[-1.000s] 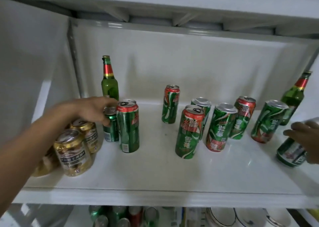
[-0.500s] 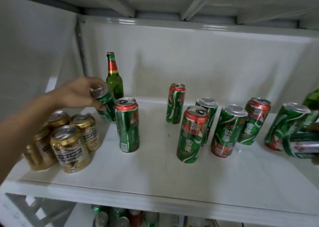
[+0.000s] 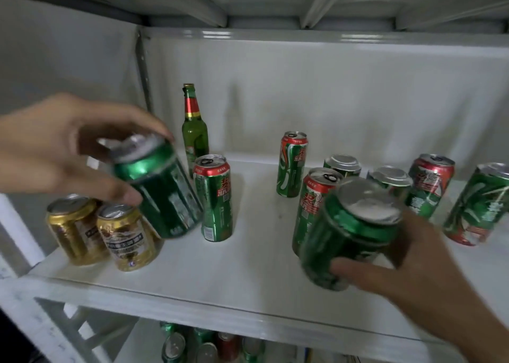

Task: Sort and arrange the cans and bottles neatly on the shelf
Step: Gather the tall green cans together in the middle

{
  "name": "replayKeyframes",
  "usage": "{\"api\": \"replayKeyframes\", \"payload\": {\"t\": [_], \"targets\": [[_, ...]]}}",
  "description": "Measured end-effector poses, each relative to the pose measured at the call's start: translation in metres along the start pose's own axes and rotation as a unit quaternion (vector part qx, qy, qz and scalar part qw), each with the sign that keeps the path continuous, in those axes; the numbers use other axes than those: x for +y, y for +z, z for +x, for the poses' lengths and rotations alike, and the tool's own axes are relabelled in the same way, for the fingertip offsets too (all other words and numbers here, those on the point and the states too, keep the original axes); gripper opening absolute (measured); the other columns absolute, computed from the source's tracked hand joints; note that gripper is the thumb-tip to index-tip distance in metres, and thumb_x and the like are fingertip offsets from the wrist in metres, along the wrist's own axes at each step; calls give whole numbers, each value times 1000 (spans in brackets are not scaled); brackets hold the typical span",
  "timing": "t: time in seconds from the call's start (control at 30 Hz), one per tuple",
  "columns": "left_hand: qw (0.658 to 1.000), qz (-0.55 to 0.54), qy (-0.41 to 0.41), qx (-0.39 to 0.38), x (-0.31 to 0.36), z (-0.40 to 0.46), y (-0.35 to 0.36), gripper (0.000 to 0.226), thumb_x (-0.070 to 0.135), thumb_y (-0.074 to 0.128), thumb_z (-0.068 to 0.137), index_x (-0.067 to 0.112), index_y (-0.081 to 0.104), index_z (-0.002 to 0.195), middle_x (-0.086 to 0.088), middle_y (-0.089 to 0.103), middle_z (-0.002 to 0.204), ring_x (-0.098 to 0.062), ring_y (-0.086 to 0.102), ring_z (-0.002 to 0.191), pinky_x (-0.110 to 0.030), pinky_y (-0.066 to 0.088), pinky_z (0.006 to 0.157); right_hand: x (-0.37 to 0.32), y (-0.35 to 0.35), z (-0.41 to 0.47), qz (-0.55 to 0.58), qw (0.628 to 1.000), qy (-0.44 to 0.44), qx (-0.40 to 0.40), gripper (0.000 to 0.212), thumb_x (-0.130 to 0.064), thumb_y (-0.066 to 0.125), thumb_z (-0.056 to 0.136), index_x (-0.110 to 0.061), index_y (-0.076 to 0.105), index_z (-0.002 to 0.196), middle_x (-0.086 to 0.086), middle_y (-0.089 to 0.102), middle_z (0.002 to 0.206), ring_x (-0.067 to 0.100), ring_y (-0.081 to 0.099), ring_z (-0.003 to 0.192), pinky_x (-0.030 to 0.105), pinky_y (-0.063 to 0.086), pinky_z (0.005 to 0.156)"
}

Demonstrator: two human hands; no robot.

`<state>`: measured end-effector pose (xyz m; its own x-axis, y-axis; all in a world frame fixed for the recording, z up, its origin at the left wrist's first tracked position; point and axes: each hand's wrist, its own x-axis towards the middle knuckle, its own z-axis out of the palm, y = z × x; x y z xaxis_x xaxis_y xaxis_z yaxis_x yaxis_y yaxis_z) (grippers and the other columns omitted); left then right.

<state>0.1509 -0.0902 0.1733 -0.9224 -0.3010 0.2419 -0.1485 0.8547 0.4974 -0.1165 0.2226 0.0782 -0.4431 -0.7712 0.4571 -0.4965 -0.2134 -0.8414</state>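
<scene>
Your left hand (image 3: pixel 63 153) grips a short green can (image 3: pixel 159 189) at 9 o'clock, tilted over the gold cans (image 3: pixel 102 233); your right hand (image 3: pixel 407 274) grips another green can (image 3: pixel 349 236) at 4 o'clock. Either could bump the tall cans (image 3: pixel 213 197) on the shelf (image 3: pixel 248 269) and tip them.

A white metal shelf (image 3: pixel 248 288) stands against a pale wall (image 3: pixel 330 92), dimly lit.

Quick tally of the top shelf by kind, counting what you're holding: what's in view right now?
Gold cans: 2
Tall green-and-red cans: 7
Short dark green cans: 2, one held in the left hand, one in the right hand
Green bottle: 1
Total: 12
</scene>
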Motion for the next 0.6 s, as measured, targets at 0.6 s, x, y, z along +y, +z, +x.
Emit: {"api": "replayKeyframes", "payload": {"t": [0.6], "targets": [[992,103,-48,-57,-15,28,105,76,26,90,75,44,56,140,25,66,131,7,62,115,-26,55,101,96,108,33,-83,988,127,6,58,-45,93,62,-31,61,109,-16,75,100,-7,70,88,14,57,71]]}}
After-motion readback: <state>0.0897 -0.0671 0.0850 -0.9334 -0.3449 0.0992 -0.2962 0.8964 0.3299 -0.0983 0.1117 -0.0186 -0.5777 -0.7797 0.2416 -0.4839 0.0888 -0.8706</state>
